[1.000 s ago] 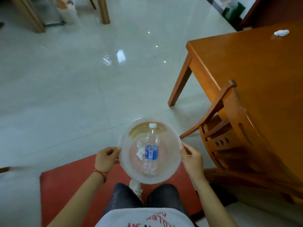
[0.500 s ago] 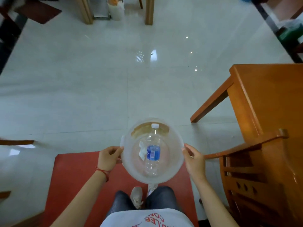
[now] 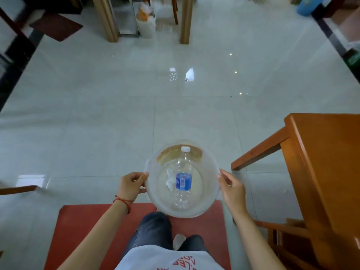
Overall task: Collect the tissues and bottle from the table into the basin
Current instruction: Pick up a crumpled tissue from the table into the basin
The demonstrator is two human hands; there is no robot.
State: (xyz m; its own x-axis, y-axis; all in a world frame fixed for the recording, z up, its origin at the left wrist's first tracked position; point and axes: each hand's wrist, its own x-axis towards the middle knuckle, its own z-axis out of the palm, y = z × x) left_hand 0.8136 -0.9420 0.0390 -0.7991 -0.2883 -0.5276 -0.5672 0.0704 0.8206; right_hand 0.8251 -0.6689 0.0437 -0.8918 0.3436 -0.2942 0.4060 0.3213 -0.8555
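A clear round plastic basin hangs in front of me above the floor. My left hand grips its left rim and my right hand grips its right rim. Inside lies a clear plastic bottle with a blue label and a white cap pointing away from me. A crumpled white tissue rests against the bottle's left side. The orange wooden table shows only its near corner at the right; no tissue is visible on that part.
A red mat lies under my feet. A wooden chair stands at the lower right beside the table. Glossy pale tiles stretch ahead. Far ahead are wooden legs and a white waste bin. A chair edge pokes in at the left.
The view has turned left, away from the table, which has slid to the right edge of the frame. Both hands keep the same hold on the basin.
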